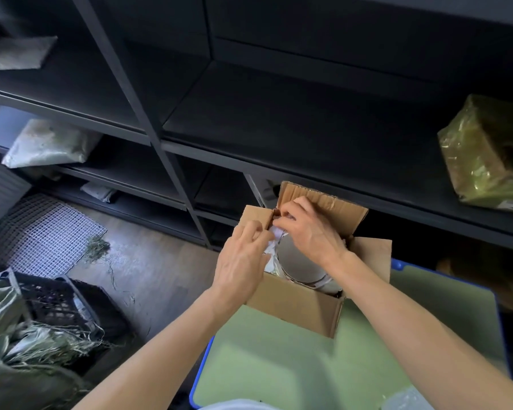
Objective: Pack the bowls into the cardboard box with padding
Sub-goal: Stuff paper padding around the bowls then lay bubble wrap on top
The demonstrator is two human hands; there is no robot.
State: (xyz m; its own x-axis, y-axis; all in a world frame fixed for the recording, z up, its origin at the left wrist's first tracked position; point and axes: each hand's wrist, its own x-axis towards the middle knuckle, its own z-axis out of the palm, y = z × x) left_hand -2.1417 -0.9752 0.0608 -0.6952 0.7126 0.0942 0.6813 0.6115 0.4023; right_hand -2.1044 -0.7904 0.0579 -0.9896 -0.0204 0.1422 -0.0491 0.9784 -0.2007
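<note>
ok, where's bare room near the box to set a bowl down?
The green tabletop is bare in front of the cardboard box, between the forearms, and to its right up to the blue rim. The dark shelf behind is mostly free left of the plastic-wrapped package. The box is crowded: bowls, paper padding, both hands.

2 hands [279, 241] together (fingers pinched)

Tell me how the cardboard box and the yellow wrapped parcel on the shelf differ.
The box is open, flaps up, with bowls showing inside; the parcel is sealed in shiny yellowish film. The box sits on the green surface with both hands at it; the parcel rests untouched on the dark shelf. Both are roughly box-shaped.
</note>
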